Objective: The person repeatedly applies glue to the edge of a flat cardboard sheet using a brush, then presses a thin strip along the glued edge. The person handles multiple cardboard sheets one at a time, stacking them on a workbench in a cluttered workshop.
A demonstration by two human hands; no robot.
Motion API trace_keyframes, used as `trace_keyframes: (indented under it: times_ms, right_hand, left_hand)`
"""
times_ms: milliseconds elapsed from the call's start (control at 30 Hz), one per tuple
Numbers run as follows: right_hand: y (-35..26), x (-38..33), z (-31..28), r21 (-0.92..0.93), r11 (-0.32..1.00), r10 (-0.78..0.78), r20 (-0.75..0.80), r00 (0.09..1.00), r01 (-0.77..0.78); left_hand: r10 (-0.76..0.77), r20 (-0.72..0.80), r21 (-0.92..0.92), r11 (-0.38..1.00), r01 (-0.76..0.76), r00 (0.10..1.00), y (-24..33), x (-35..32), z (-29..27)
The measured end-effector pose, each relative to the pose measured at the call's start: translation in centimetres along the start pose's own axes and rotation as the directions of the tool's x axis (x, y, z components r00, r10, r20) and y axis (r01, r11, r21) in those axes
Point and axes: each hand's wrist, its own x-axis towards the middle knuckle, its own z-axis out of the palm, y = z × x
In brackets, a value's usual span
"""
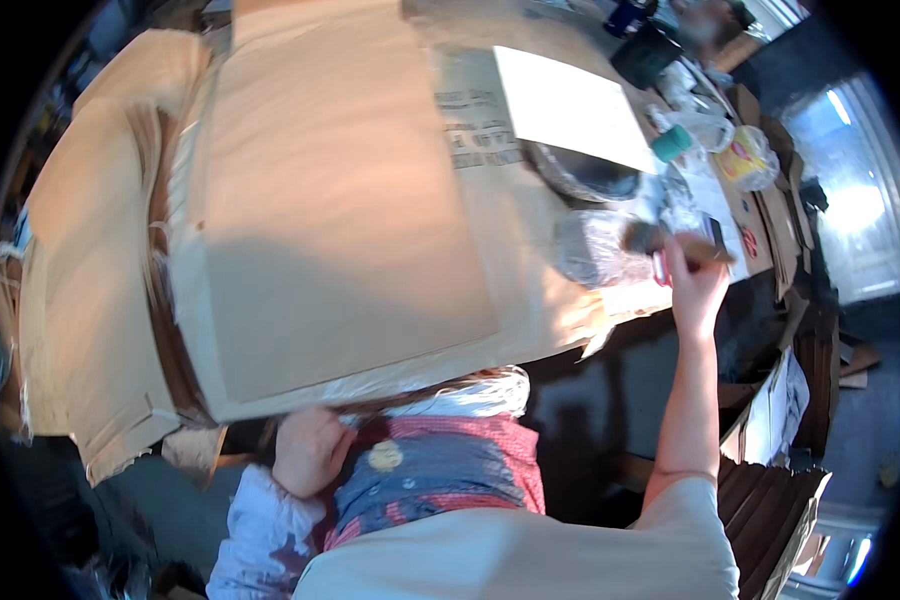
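Note:
My right hand [697, 285] is closed around a brush [712, 250] with a brown handle. Its greyish head [642, 237] is blurred and lies over a plastic-wrapped container [592, 248] at the table's right side. Close to my body, my left hand [312, 452] is curled at the table's front edge; whatever its fingers hold, if anything, is hidden. Beyond it a large brown paper sheet [340, 200] lies flat on the work surface. White strings [485, 395] hang in a bundle under the front edge.
Stacked brown paper bags [90, 290] stand to the left. A white sheet [570, 105] partly covers a dark round basin [595, 175]. Around the right end are a teal-capped bottle [673, 143], a yellow plastic package [748, 158] and a dark bucket [647, 53]. Folded cardboard [775, 505] leans at lower right.

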Motion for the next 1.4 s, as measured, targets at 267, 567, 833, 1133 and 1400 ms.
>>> trace_keyframes:
  times_ms: [267,567,833,1133,1400]
  right_hand:
    - [5.7,9.6,8.8,0.038,0.951,0.305,0.022,0.952,-0.306]
    - [4.7,10.1,6.9,0.154,0.941,0.305,-0.011,0.952,-0.300]
    - [1.2,13.6,5.8,-0.229,0.946,0.207,-0.113,0.972,-0.228]
    - [-19.1,-9.1,11.5,0.620,0.782,-0.355,0.524,0.774,-0.062]
    - [-25.8,-11.1,18.9,0.589,0.792,-0.577,0.639,0.508,0.158]
  left_hand:
    - [-0.185,0.078,0.054,0.982,0.181,0.980,-5.4,-4.4,8.3]
    - [-0.139,-0.091,0.133,0.980,0.151,0.986,-0.6,-2.1,4.2]
    - [-0.212,0.116,0.059,0.977,0.206,0.970,-1.5,-6.2,0.9]
    - [-0.198,-0.271,0.293,0.915,0.277,0.942,-1.6,-5.0,-5.2]
    - [-0.252,-0.128,0.301,0.912,0.279,0.959,-3.5,-3.8,-3.9]
